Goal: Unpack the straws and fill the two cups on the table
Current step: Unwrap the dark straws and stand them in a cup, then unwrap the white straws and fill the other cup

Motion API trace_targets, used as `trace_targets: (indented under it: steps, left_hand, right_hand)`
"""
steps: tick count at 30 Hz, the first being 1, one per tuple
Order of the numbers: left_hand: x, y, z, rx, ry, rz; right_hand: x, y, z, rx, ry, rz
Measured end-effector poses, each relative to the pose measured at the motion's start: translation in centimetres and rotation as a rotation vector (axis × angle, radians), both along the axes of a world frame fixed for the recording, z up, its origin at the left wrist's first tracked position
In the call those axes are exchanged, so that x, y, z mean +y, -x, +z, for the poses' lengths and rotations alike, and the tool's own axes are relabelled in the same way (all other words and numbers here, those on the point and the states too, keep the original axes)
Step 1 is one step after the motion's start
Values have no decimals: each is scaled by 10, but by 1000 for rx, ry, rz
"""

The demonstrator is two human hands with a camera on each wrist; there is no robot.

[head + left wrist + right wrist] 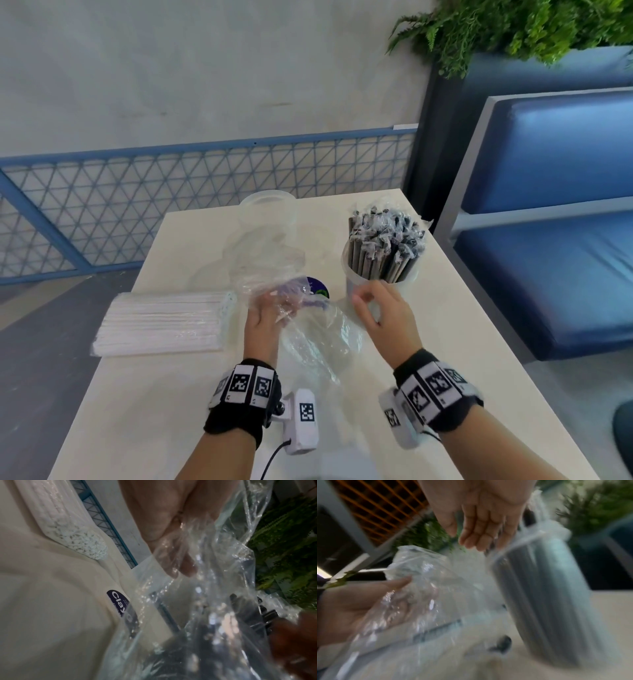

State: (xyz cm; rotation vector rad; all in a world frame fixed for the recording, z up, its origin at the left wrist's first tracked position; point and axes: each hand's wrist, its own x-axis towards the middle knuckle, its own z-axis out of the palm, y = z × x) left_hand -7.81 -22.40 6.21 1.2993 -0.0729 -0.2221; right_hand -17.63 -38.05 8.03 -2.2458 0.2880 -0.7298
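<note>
Dark straws (385,245) fill right cup (356,284); far cup (269,209) empty. White pack (161,322) sealed on surface (154,411). Left hand (265,318) grasps emptied bag (308,329); right hand (380,311) released beside the full cup.

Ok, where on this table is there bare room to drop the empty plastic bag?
Bare table lies near you, below the white straw pack and left of the left hand. The middle is crowded: empty bag, empty cup, full cup.
</note>
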Motion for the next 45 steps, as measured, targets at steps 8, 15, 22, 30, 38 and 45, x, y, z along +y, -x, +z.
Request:
trace_targets:
  steps: [8,15,22,30,38,45]
  left_hand:
    - [0,23,-5,122,-18,-66]
    - [22,14,-19,-407,-658,354]
    - [7,19,-27,-87,-797,-213]
    - [-2,23,-35,-108,-792,-47]
    - [-34,61,-45,-111,-689,-194]
    - [-55,82,-61,-133,-747,-367]
  right_hand:
    - [-4,24,-45,426,-816,87]
    - [-20,34,-42,438,-472,15]
    - [-47,51,-38,486,-513,76]
    - [-108,79,-39,636,-209,-247]
    - [-76,93,-36,624,331,-286]
    - [-62,104,-92,1196,212,-93]
